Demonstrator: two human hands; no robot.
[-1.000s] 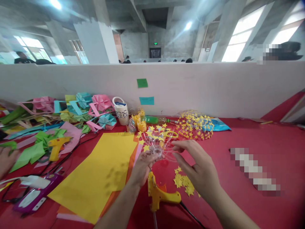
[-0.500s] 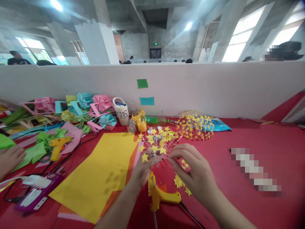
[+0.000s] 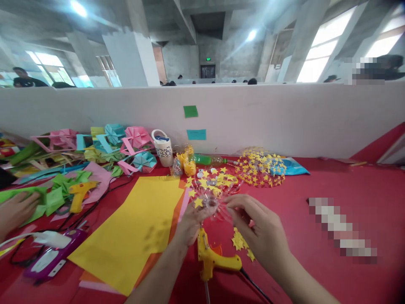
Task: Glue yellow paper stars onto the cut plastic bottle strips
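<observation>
Between my hands is a clear plastic piece (image 3: 211, 202) cut into thin strips that fan outward, with yellow stars on several strip ends. My left hand (image 3: 189, 224) is closed round its near left side. At its right edge, the thumb and fingers of my right hand (image 3: 264, 226) pinch together at the strips; whether a strip or something small is between them is hard to make out. Below my hands lies a yellow glue gun (image 3: 205, 259) with its cord running right. Loose yellow stars (image 3: 239, 239) lie on the red table under my right hand.
A similar star-tipped plastic spray (image 3: 261, 166) rests at the back, beside a blue packet (image 3: 292, 166). Yellow paper sheets (image 3: 136, 223) lie left, near a purple power strip (image 3: 52, 255). A white cup (image 3: 163, 150) stands behind. Another person's hand (image 3: 20, 211) touches green paper at far left.
The plastic piece has turned in my left hand, so its hollow middle shows more and the stars sit further left. Another person's hand has moved onto the green paper.
</observation>
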